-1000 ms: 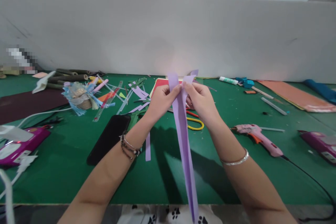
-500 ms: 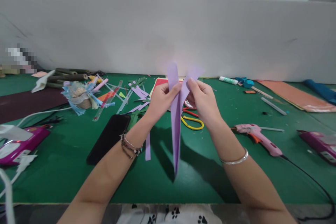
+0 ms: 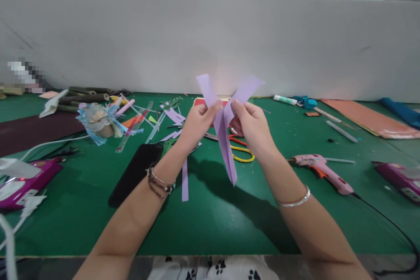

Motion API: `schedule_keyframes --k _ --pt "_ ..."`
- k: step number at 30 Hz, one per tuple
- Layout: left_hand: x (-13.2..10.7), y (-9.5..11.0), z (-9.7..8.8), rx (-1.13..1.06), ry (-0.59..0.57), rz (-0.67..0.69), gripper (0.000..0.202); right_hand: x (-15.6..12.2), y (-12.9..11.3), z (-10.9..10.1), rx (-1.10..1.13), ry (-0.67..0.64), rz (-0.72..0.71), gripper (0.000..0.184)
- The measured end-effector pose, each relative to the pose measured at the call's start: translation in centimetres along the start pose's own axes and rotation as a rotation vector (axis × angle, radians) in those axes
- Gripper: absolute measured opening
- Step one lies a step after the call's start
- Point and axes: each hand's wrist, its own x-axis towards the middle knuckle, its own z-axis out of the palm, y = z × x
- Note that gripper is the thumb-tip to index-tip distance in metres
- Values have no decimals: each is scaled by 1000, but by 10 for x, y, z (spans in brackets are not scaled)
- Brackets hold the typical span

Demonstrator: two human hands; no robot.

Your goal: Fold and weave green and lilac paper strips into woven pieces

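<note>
A folded strip of purple paper [image 3: 225, 140] hangs between my hands above the green table. My left hand [image 3: 199, 120] pinches one leg of it between thumb and fingers, and my right hand [image 3: 248, 118] pinches the other. The two upper ends spread apart in a V, while the creased lower end points down. Behind the paper lie scissors with red and yellow handles [image 3: 243, 154], partly covered by my right hand and the strip. A narrow purple strip [image 3: 185, 181] rests on the table below my left wrist.
Left of my arm lie a black phone [image 3: 136, 175], purple paper scraps [image 3: 173, 115], a blue tasselled bundle [image 3: 100, 121] and clear glue sticks. A pink glue gun [image 3: 323, 170] with a black cord sits on the right. A glue stick tube [image 3: 285, 99] and orange sheets [image 3: 370, 118] lie farther back.
The upper ends of the purple strip have spread wider apart. Its hanging fold has risen and swung to the right. Both hands keep their pinch in nearly the same place.
</note>
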Motion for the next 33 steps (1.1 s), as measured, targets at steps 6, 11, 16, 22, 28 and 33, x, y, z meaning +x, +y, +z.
schedule_keyframes --k 6,11,16,22,28,33 --pt "-3 3 3 145 -10 36 38 1 2 0 12 -35 -35 39" --pt "-3 3 2 203 60 48 43 1 4 2 -63 -74 -42 30" --pt "-1 0 -1 94 97 15 36 1 4 3 -4 -15 -37 32" --pt "-2 2 1 149 -89 36 34 2 2 2 60 76 -33 37" --pt "-4 0 2 206 -17 67 39 2 3 -1 -109 -34 -13 34" --pt "-3 2 0 130 84 48 34 2 5 -1 -60 6 -33 33"
